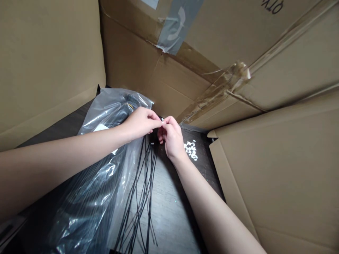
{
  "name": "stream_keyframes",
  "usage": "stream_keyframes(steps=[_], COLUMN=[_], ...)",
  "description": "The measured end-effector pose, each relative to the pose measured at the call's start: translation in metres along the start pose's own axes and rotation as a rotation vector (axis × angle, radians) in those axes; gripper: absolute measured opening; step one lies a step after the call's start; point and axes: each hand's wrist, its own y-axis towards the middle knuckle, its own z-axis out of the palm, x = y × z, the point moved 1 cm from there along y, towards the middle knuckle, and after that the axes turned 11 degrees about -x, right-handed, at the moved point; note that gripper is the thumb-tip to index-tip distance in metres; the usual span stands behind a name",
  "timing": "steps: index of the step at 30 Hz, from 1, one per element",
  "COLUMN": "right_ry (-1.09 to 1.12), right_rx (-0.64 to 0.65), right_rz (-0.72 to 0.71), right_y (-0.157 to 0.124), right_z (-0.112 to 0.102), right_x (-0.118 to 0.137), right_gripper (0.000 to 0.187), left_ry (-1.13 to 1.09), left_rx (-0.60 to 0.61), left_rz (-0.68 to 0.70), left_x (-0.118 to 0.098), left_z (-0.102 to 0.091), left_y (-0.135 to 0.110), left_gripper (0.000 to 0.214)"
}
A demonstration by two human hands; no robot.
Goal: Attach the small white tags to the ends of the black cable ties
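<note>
Working hands (pixel 172 137), dark tabletop (pixel 169 218), cardboard walls (pixel 45 70) around

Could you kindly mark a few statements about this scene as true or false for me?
1. Small white pieces lie on the dark tabletop to the right of the right hand. True.
2. The hands are at opposite ends of the table. False: the left hand and right hand meet at the fingertips.
3. Thin black strands run down from beneath the hands across the tabletop. True.
4. The bag is empty. False: the clear plastic bag holds something black.
5. The tape is blue. False: the tape on the cardboard is grey.
</note>
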Motion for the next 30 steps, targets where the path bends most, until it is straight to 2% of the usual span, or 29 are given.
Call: stream_keyframes(steps=[9, 30], right_ry=[0.019, -0.002], right_rx=[0.008, -0.021], right_rz=[0.051, 0.028], right_y=[0.002, 0.0015], right_z=[-0.0014, -0.0002], right_x=[-0.0001, 0.0002], right_gripper=[0.012, 0.012], left_ry=[0.034, -0.037], left_rx=[-0.007, 0.029], left_rz=[-0.013, -0.037], left_x=[-0.0046, -0.002], left_z=[0.0005, 0.0023], left_y=[-0.0023, -0.0018], left_gripper=[0.009, 0.013])
